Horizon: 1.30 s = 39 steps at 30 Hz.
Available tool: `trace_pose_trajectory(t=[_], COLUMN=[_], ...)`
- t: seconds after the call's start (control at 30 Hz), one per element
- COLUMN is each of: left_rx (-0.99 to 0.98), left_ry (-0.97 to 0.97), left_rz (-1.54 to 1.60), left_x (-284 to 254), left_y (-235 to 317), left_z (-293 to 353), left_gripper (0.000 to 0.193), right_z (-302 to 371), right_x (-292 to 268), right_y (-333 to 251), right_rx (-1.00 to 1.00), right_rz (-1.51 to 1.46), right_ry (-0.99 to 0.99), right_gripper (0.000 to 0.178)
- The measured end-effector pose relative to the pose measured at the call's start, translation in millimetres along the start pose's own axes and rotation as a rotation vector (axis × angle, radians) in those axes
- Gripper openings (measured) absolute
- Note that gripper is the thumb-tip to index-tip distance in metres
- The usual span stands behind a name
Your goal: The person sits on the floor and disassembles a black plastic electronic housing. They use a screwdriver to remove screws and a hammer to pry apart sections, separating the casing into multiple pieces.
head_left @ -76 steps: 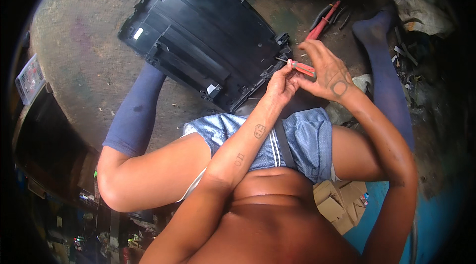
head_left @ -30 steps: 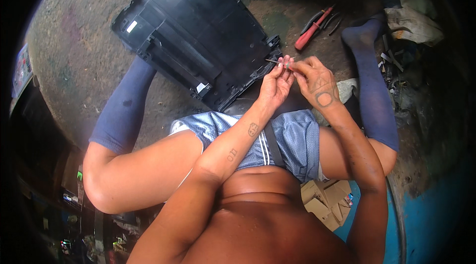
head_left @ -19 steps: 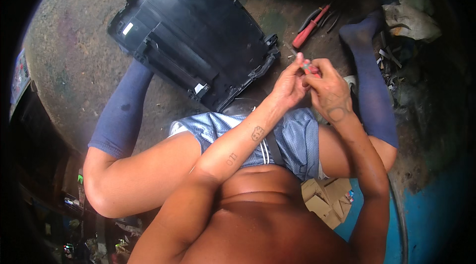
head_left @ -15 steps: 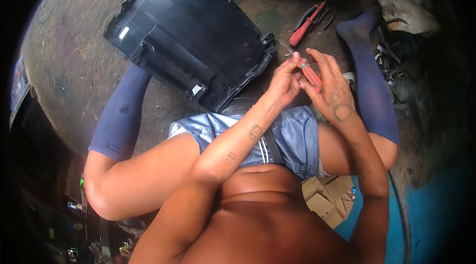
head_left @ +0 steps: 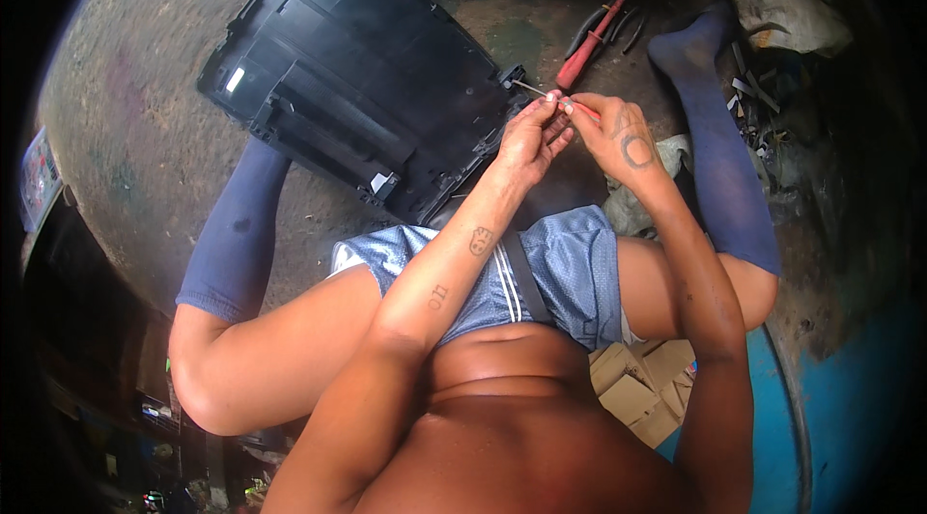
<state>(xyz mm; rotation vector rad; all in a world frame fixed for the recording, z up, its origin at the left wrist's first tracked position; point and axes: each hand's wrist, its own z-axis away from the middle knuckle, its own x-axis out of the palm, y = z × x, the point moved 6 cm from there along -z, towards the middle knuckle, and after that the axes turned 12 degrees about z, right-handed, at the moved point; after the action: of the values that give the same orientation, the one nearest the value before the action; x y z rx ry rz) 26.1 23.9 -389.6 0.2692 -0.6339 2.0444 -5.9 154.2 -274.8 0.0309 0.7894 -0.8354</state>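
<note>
Left hand (head_left: 526, 142) and right hand (head_left: 618, 139) together grip a red-handled screwdriver (head_left: 585, 112) (tip near three o'clock of the black panel (head_left: 372, 70)).

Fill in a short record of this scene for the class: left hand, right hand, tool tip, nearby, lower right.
Left hand: thumb and finger at the front of a slim red-handled metal screwdriver
Right hand: holding the screwdriver's handle
Tool tip: at the right-hand corner of a large black plastic panel; contact unclear
Nearby: long red-handled tool lying beyond the hands
Lower right: folded brown cardboard
</note>
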Motion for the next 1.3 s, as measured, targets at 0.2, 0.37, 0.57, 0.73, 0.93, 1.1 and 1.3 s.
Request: trace_pose_trajectory(t=[0.2, 0.37, 0.57, 0.73, 0.93, 1.1, 1.3], left_rx=[0.003, 0.029, 0.034, -0.031, -0.107, -0.002, 0.089], left_ry=[0.082, 0.116, 0.11, 0.025, -0.077, 0.042, 0.012], left_rz=[-0.028, -0.076, -0.073, 0.076, 0.404, 0.446, 0.407], left_x=[-6.8, -6.1, -3.0, -0.6, 7.2, 3.0, 4.2], left_y=[5.9, 11.8, 16.6, 22.4, 33.4, 20.9, 14.6], left_z=[-2.4, -3.5, -4.6, -8.6, -27.2, -31.2, -26.1], left_gripper=[0.015, 0.016, 0.018, 0.015, 0.015, 0.008, 0.013], right_z=[-13.0, -20.9, -33.2, -46.8, -42.8, -50.9, -34.1], right_x=[15.8, 36.6, 31.8, 9.6, 1.4, -23.7, -8.8], right_y=[15.1, 28.3, 15.3, -31.2, -75.2, -37.2, -29.0], right_rx=[0.139, 0.43, 0.392, -0.362, -0.911, -0.123, -0.317], right_rz=[-0.068, -0.517, -0.581, 0.623, 1.027, 0.399, 0.497], right_ry=[-0.08, -0.36, -0.512, -0.322, -0.082, -0.274, -0.087], right_gripper=[0.038, 0.036, 0.03, 0.022, 0.025, 0.053, 0.045])
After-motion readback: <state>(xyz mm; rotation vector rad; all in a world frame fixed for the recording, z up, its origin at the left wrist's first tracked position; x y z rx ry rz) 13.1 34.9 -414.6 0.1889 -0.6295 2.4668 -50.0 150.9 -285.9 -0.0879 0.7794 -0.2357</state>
